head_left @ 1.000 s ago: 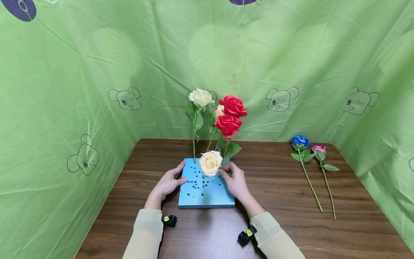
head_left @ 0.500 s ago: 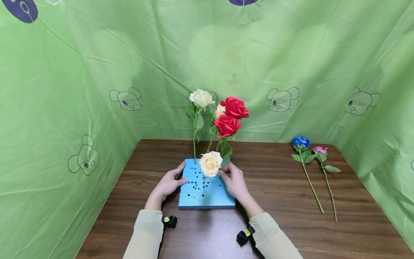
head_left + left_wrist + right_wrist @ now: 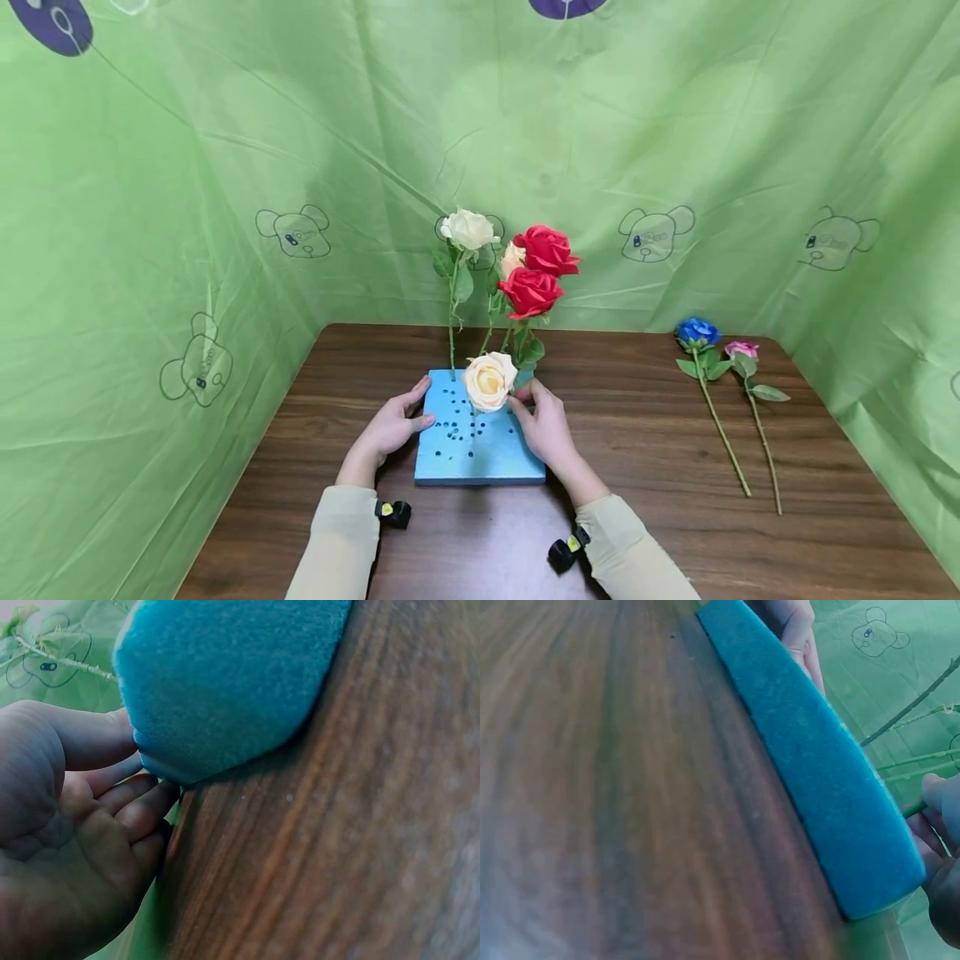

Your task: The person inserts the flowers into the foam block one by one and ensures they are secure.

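A blue foam board [image 3: 487, 468] with several holes lies on the table. My left hand [image 3: 390, 425] holds its left edge, the thumb on top and the fingers against the side. At the board's right side my right hand [image 3: 547, 423] pinches a green stem [image 3: 915, 808], apparently that of the lower red rose [image 3: 531, 292]; its lower end is hidden in the head view. Another red rose [image 3: 547, 250], a white rose [image 3: 468, 229] and a partly hidden peach rose [image 3: 513, 259] rise at the back. A cream rose [image 3: 490, 382] stands in front and covers part of the board.
On the right of the wooden table [image 3: 622, 433] lie a blue rose [image 3: 698, 332] and a pink rose [image 3: 742, 350], stems toward me. Green cloth [image 3: 390, 125] with printed bear heads hangs behind the table and along both sides.
The lower red rose tipped slightly left and then back right, and its leaves turned inward, while my right hand kept pinching. My left hand has stayed at the board's edge.
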`<state>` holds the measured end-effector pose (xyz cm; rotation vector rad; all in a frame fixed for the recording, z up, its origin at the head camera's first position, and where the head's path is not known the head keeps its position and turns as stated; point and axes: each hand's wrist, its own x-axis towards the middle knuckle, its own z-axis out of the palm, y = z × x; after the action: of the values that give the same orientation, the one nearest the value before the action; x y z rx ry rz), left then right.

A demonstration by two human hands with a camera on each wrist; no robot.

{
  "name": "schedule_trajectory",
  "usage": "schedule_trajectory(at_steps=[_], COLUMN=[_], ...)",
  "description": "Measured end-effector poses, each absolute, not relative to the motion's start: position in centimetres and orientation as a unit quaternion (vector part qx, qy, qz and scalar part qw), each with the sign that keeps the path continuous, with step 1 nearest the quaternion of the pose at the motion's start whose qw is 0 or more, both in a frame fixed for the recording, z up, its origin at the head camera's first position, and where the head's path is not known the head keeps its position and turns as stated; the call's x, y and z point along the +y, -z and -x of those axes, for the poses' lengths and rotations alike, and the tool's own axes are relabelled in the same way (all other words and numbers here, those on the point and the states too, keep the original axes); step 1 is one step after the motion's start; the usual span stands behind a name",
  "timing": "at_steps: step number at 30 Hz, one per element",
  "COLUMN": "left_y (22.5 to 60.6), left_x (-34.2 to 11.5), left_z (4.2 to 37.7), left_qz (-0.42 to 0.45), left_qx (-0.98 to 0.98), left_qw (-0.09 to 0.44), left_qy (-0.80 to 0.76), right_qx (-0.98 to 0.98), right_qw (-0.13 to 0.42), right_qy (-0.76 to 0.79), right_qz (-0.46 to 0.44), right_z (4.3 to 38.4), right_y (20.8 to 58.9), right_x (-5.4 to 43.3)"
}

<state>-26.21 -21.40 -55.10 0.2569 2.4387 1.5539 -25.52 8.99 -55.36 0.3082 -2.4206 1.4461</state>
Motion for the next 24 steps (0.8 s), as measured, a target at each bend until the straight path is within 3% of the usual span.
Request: schedule_trajectory(at_steps=[8, 24], left_y=[55.31, 55.10], left_x=[-21.45, -21.52], left_z=[26.14, 26.14], left_qz=[-0.087, -0.091], left_qx=[0.831, 0.832], left_qw=[0.117, 0.115], left_qy=[-0.536, -0.534], right_qx=[-0.840, -0.825], right_qw=[0.162, 0.117], right_qy=[-0.508, -0.548], right_qz=[-0.106, -0.076], right_z=[25.38, 24.93], right_y=[55.86, 55.19], right_x=[8.97, 8.74])
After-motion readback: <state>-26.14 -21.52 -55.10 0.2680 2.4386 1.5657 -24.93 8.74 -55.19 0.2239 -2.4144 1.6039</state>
